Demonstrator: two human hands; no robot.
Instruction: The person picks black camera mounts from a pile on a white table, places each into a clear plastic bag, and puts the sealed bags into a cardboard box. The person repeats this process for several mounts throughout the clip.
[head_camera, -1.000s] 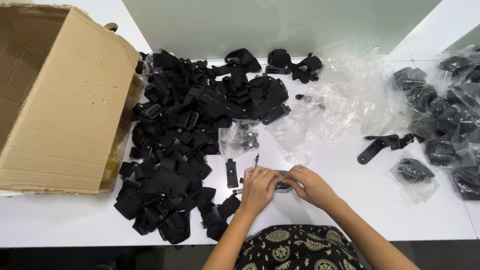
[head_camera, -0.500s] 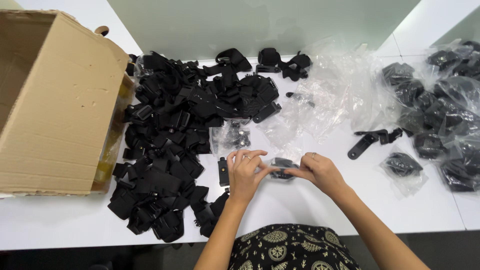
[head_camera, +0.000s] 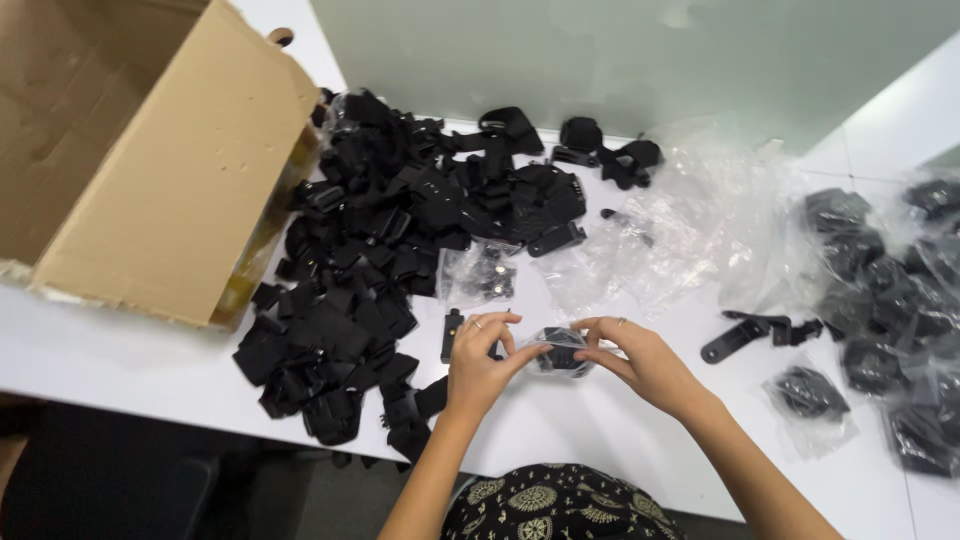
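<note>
Both hands hold a small clear plastic bag with a black part inside, just above the white table. My left hand pinches its left edge. My right hand pinches the right edge from the other side. A small black bracket lies on the table right beside my left hand. A large heap of loose black parts spreads out to the left of the hands.
An open cardboard box lies on its side at the far left. Empty clear bags are piled behind the hands. Filled bags are stacked at the right, with one lying apart. A long black bracket lies nearby.
The hands have lifted the bagged part a little off the table and brought it closer together between the fingertips. The view has shifted slightly.
</note>
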